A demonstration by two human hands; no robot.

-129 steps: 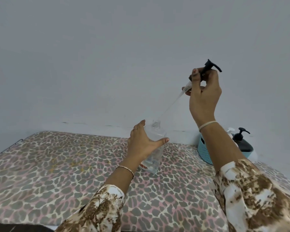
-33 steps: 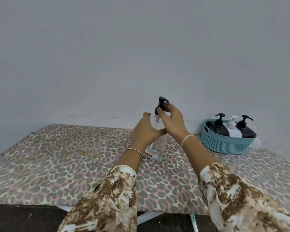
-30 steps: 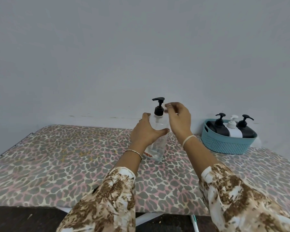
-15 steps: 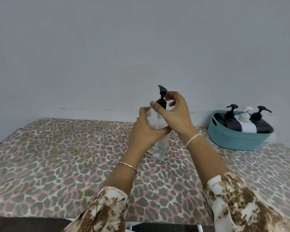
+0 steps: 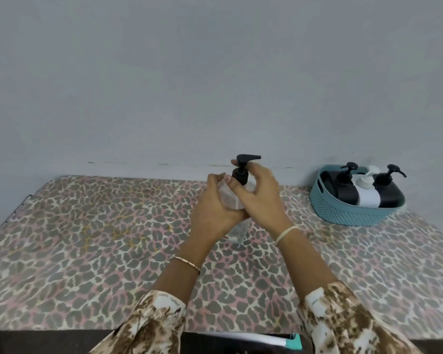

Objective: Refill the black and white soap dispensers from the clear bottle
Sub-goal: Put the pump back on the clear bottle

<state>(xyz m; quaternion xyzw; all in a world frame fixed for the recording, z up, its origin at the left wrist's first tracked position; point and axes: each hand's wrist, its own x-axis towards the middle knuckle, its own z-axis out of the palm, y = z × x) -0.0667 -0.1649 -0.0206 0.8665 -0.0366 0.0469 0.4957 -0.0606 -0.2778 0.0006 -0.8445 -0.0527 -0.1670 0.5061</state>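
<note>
Leopard-print surface (image 5: pixel 87 238), seemingly padded, under clear bottle (image 5: pixel 238 232); grey wall (image 5: pixel 164 72)

both forearms reach forward, wrists close together. left hand (image 5: pixel 215 208) curls round the clear bottle (image 5: pixel 237 231); right hand (image 5: pixel 262 200) pinches the black pump (image 5: pixel 241 175) with thumb and fingertips.

Middle of clear bottle (image 5: pixel 238 231) covered by left hand (image 5: pixel 215 212) and right hand (image 5: pixel 262 199), lower parts of black dispensers (image 5: pixel 346 192) and white dispenser (image 5: pixel 368 196) sunk behind basket (image 5: pixel 343 214) wall, sleeves (image 5: pixel 151 325) cropped at bottom edge, fill level unreadable
</note>
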